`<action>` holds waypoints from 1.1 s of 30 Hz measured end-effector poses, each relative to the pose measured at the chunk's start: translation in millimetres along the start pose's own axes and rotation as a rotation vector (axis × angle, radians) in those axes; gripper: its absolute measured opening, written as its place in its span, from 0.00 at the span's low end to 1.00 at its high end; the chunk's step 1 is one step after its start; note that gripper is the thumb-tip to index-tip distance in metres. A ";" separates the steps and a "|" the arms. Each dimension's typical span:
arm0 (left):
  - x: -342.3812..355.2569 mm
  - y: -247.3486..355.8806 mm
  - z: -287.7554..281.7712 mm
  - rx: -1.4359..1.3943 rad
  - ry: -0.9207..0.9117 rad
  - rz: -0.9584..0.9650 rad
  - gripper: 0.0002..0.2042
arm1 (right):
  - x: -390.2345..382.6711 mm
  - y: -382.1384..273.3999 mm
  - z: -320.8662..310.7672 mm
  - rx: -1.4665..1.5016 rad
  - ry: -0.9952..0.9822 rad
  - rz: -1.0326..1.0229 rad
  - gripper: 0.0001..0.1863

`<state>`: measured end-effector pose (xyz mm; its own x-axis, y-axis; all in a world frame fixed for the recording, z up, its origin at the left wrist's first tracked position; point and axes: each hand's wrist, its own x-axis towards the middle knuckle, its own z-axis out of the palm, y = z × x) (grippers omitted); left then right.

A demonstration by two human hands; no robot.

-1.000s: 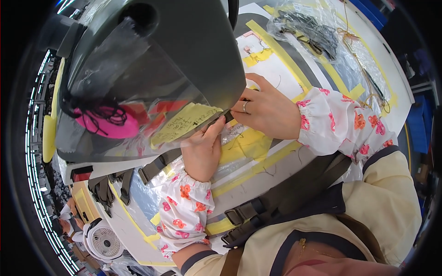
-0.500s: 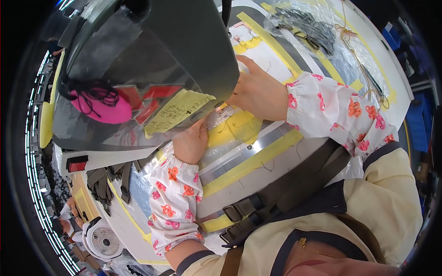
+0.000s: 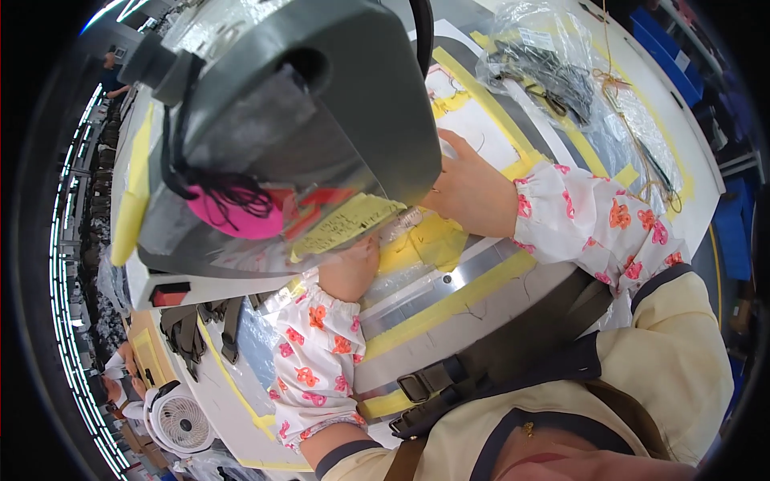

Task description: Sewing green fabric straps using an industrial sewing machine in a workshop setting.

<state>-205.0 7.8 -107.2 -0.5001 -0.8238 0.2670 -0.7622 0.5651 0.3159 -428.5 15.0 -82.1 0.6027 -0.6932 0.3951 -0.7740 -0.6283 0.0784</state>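
Note:
A large dark grey machine head [image 3: 353, 88], like that of a sewing machine, stands over my work and hides its underside. My left hand [image 3: 350, 271] reaches in beneath its near edge; the fingers are mostly hidden. At the machine's right side lies my right hand [image 3: 479, 192], one finger stretched out apart, the other fingertips out of sight. Between the hands are a yellow piece [image 3: 429, 240] and some clear film. Below them a metal strip [image 3: 449, 280] crosses the work surface, bordered by yellow tape [image 3: 441, 317]. Whether either hand grips anything is hidden.
A pink oval [image 3: 237, 215] with black cord and a handwritten yellow note [image 3: 349, 227] are on the machine. Clear bags with dark cords [image 3: 545, 76] lie at the upper right. A dark strap with buckles [image 3: 429, 385] runs along the near edge. A white fan [image 3: 183, 422] stands lower left.
The whole view has shifted, so the machine and table appear farther right and lower. Both hands stay beside and under the machine head, in much the same pose.

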 end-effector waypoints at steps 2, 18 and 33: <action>2.0 4.7 -4.6 0.032 -0.122 -0.094 0.11 | -0.8 1.3 -4.5 -0.019 -0.018 -0.022 0.11; 5.6 19.9 -19.3 0.035 -0.003 0.391 0.05 | -7.7 -14.3 -10.9 0.098 0.044 -0.070 0.05; 6.3 12.6 -9.2 0.001 0.095 0.231 0.11 | -5.4 -5.3 -10.9 0.093 -0.116 -0.002 0.07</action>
<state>-213.9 10.1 -93.2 -0.6204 -0.6645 0.4166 -0.6326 0.7379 0.2351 -429.8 25.9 -74.6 0.6264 -0.7249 0.2866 -0.7549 -0.6557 -0.0084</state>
